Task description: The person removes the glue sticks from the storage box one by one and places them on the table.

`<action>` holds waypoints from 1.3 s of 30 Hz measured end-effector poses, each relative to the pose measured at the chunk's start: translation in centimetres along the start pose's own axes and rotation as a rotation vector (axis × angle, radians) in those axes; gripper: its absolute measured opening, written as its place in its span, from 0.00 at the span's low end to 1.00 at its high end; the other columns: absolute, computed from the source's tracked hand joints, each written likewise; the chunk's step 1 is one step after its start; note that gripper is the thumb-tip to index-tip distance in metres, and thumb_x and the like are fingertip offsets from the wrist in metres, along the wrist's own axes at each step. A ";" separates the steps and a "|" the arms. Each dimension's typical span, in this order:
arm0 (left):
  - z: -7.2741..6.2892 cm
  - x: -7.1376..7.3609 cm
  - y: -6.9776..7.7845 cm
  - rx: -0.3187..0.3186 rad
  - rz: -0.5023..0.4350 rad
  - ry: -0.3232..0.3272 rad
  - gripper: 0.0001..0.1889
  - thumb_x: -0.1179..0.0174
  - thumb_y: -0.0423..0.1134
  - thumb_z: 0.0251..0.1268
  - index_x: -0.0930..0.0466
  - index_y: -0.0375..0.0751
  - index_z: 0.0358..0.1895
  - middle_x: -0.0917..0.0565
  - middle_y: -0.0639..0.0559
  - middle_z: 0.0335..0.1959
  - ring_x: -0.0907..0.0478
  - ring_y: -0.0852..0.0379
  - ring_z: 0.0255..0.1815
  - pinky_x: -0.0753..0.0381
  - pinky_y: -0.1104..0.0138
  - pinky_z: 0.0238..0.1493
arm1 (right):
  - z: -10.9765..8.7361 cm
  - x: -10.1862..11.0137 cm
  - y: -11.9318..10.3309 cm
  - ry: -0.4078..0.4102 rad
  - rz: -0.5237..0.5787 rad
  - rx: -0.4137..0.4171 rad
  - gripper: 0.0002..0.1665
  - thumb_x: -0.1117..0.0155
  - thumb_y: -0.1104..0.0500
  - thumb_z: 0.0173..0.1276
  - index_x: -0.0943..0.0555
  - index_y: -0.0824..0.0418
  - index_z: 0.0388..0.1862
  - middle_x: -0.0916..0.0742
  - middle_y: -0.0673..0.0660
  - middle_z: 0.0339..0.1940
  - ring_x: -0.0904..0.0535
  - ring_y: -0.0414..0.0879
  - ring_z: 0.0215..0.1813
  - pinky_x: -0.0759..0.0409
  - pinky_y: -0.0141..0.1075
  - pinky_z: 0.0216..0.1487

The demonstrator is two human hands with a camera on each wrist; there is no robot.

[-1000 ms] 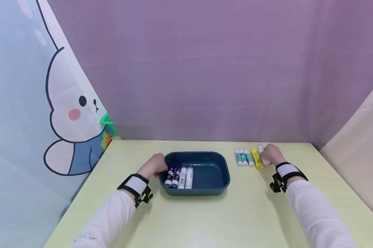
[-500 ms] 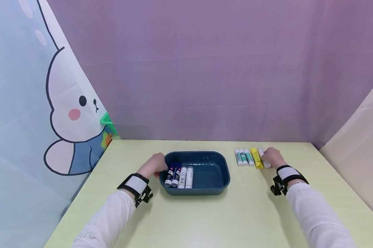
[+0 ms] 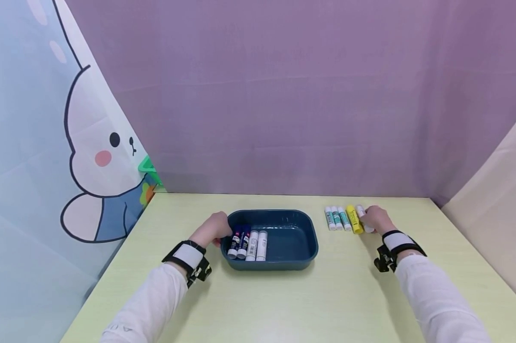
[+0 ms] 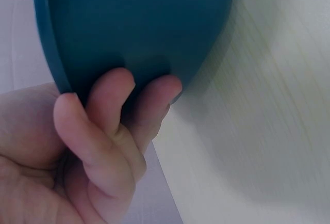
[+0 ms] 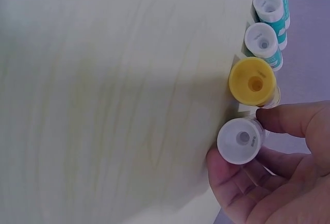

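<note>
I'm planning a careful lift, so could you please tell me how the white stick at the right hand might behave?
The white stick may roll if released, since its end is round and it lies on its side. It is probably stiff, with no dent visible where the right hand pinches it.

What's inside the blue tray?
Inside the tray, two dark sticks and two white sticks lie side by side, toward the left end. The sticks cover the bit of floor under them, so I can't see what's there.
</note>
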State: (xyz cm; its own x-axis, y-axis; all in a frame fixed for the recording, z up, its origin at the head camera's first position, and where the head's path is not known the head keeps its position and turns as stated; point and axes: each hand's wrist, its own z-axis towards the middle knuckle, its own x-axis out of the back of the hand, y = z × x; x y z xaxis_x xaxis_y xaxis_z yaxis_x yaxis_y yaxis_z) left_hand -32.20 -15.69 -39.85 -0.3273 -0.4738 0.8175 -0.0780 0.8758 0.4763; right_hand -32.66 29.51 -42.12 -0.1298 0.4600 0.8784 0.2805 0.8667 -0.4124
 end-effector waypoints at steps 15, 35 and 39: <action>0.1 -0.1 -0.1 0.001 -0.003 0.003 0.12 0.42 0.29 0.58 0.28 0.27 0.44 0.22 0.40 0.26 0.23 0.54 0.11 0.19 0.67 0.14 | 0.2 -0.3 0.2 0.007 0.019 -0.014 0.28 0.52 0.59 0.70 0.34 0.80 0.60 0.22 0.72 0.42 0.23 0.52 0.34 0.18 0.34 0.26; 0.4 -0.1 0.0 0.030 -0.011 -0.007 0.11 0.41 0.28 0.57 0.27 0.27 0.42 0.22 0.40 0.26 0.22 0.52 0.12 0.18 0.67 0.15 | -0.3 0.2 0.1 -0.010 0.017 0.011 0.28 0.52 0.60 0.69 0.35 0.83 0.58 0.22 0.71 0.38 0.21 0.52 0.33 0.16 0.36 0.28; 0.4 -0.1 0.1 0.043 -0.014 -0.010 0.11 0.42 0.27 0.56 0.28 0.26 0.42 0.22 0.39 0.26 0.22 0.51 0.12 0.18 0.66 0.15 | -0.2 0.4 0.2 -0.028 0.029 0.016 0.29 0.51 0.60 0.68 0.36 0.83 0.59 0.22 0.71 0.39 0.21 0.52 0.33 0.16 0.36 0.28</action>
State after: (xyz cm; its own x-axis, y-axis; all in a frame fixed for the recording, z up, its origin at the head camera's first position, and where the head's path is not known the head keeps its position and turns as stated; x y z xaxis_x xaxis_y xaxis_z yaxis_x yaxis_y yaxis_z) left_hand -32.59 -15.56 -40.02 -0.3356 -0.4848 0.8076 -0.1229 0.8726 0.4728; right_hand -32.50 29.86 -41.82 -0.1481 0.4897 0.8592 0.2692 0.8560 -0.4414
